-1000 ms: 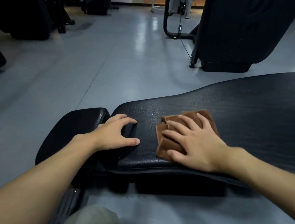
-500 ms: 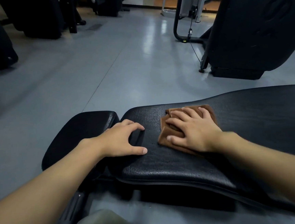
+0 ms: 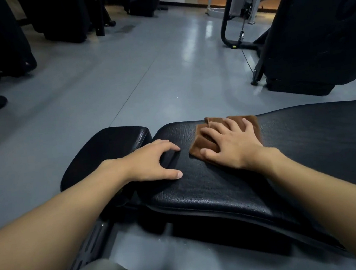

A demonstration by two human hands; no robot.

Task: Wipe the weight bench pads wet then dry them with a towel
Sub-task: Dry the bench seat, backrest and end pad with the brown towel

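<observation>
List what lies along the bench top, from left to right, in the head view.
Small seat pad → left hand resting across the gap → right hand pressing flat on the brown cloth → bare stretch of the long pad.

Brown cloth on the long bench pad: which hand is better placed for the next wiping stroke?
Right. The right hand lies flat on the brown cloth, pressing it onto the long pad. The left hand rests bare on that pad's narrow end, beside the small pad, apart from the cloth.
</observation>
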